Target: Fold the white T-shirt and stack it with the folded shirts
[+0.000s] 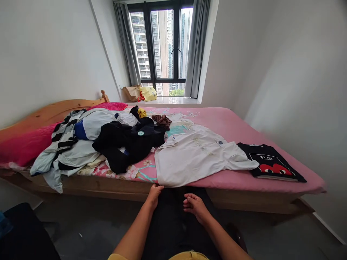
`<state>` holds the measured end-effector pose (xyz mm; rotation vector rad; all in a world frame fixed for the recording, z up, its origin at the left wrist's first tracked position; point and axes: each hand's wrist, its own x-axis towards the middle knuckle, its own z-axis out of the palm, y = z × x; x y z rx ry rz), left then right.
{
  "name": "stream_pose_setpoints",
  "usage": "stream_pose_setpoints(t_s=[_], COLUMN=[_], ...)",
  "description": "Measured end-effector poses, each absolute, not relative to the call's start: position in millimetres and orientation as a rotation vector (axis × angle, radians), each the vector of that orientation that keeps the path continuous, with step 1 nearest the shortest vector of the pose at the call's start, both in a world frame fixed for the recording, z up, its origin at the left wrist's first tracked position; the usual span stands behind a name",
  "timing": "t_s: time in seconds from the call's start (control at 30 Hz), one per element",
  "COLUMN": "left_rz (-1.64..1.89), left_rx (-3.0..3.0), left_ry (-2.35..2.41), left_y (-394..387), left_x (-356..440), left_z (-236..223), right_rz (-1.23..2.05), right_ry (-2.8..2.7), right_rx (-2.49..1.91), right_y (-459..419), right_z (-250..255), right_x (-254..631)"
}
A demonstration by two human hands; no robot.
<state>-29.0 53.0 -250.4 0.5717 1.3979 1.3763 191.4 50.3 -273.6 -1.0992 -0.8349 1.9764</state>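
Note:
A white T-shirt (187,159) lies spread flat across the bed edge, with its collar end and a sleeve toward the right and small prints on its chest. My left hand (154,195) is closed at the near left corner of its hem, fingers pinching the fabric. Just off the bed, above my lap, my right hand (196,206) hovers with loosely curled fingers, apart from the shirt and holding nothing. Beyond the shirt's right end rests a folded black T-shirt (271,164) with a red heart print.
Left of the white shirt is a heap of clothes, with a black garment (130,141) and a striped one (66,133). A brown crumpled cloth (162,121) lies farther back. The pink bed (211,115) stands before a windowsill (176,101) with bags on it.

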Motion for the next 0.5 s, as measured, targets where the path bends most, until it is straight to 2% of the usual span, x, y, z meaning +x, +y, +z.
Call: stream_pose_setpoints(t_s=[0.5], left_rz=[1.274], left_rx=[0.57], left_ry=[1.447], left_y=[49.0], left_x=[-24.9], left_z=[-255.9], right_rz=[1.92], right_ry=[-0.709], right_rx=[-1.04], right_y=[55.3], right_z=[-277.0], right_x=[189.1])
